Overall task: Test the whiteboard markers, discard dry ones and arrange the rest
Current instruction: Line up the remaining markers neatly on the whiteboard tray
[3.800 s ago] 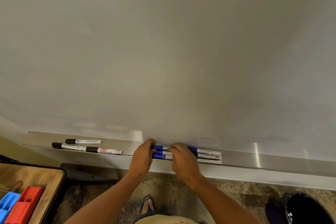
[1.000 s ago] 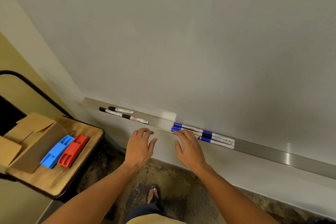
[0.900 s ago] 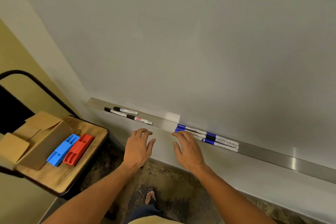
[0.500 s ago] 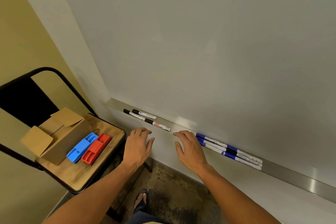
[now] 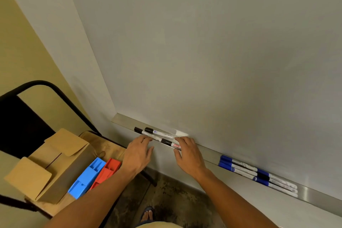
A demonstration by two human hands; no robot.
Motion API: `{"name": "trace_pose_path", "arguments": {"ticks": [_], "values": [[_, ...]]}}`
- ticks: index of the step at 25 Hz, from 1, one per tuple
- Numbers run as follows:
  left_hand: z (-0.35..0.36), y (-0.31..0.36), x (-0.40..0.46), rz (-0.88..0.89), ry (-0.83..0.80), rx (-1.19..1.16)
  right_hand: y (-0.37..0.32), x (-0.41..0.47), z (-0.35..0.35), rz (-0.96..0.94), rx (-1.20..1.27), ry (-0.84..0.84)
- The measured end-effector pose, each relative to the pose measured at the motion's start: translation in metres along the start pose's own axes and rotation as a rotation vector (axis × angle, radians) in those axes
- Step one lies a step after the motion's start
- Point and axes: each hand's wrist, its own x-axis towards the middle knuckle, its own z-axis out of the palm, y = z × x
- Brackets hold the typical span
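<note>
Both hands have left the blue markers (image 5: 259,175), which lie bunched on the tray (image 5: 314,197) to the right, and slid left to the black markers (image 5: 157,136). The left hand (image 5: 137,155) and right hand (image 5: 187,155) reach in with fingers spread, holding nothing. The blue set looks arranged; the black set seems next.

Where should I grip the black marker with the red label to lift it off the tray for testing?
Pinch the red-label marker mid-barrel, right of its black cap, coming from above and the tray's open front. It lies flat along the ledge with the whiteboard behind.
</note>
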Motion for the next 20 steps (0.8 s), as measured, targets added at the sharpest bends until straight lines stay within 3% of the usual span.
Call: {"name": "trace_pose_path", "arguments": {"ticks": [7, 20], "values": [[0.015, -0.038, 0.04, 0.116, -0.118, 0.019, -0.008, 0.027, 0.031, 0.123, -0.085, -0.099], [0.036, -0.083, 0.069, 0.324, -0.126, 0.164, -0.011, 0.045, 0.058, 0.234, -0.181, -0.17]]}}
